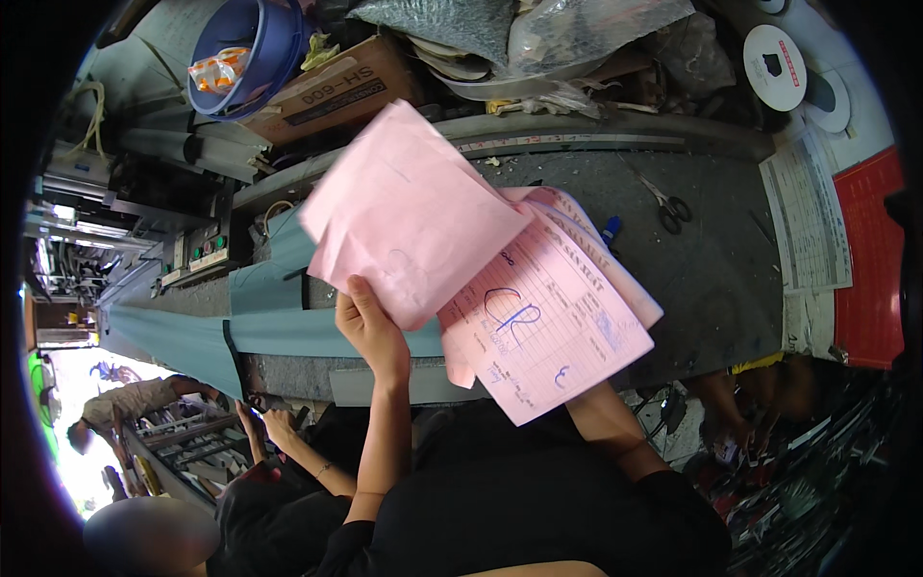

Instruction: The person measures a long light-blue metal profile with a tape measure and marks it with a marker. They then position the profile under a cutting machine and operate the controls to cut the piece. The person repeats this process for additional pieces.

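My left hand is closed on several pink paper sheets, thumb in front. They are lifted and tilted, with a blank side showing. Beside them, a stack of pink printed forms with blue handwriting is held above the bench edge. The forearm of my right hand runs up under this stack. Its fingers are hidden behind the paper, and the stack rests on that hand. The lifted sheets overlap the stack's upper left part.
On the dark workbench lie scissors and teal strips. Behind are a cardboard box, a blue bucket and plastic-wrapped material. Papers hang at right. Another person's hands are near my left arm.
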Motion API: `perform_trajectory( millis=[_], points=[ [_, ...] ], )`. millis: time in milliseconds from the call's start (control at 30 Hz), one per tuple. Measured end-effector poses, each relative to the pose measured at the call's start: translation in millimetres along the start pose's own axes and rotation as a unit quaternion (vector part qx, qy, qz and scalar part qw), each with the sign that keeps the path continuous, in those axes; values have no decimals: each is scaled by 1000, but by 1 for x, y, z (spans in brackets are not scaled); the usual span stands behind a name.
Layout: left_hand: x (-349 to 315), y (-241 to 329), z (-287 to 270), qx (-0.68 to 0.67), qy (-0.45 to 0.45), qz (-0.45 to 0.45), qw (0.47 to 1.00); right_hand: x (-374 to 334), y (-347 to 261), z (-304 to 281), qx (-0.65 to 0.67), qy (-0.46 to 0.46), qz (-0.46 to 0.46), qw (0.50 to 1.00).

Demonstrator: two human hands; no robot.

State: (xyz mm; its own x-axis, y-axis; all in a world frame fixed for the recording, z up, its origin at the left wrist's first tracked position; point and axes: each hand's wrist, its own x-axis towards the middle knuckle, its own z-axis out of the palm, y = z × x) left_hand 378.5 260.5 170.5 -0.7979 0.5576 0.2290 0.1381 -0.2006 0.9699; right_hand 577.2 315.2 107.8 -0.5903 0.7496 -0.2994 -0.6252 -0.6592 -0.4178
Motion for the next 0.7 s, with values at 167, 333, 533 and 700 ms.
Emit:
perform_trajectory(
  millis=[167, 333, 533, 700],
  points=[
    [49, -11, -36, 141, 135, 164, 967, 3, -13, 3, 44, 43, -42, 997],
    [63, -35, -49, 353, 69, 424, 831, -13, -61, -4, -198, 135, -244, 940],
    [9, -49, -13, 289, -550, 86, 779, -45, -96, 4, -324, 163, -305, 881],
    [-38, -27, 22, -257, -529, -219, 778, -45, -57, 45, -438, -129, -169, 873]
  ],
)
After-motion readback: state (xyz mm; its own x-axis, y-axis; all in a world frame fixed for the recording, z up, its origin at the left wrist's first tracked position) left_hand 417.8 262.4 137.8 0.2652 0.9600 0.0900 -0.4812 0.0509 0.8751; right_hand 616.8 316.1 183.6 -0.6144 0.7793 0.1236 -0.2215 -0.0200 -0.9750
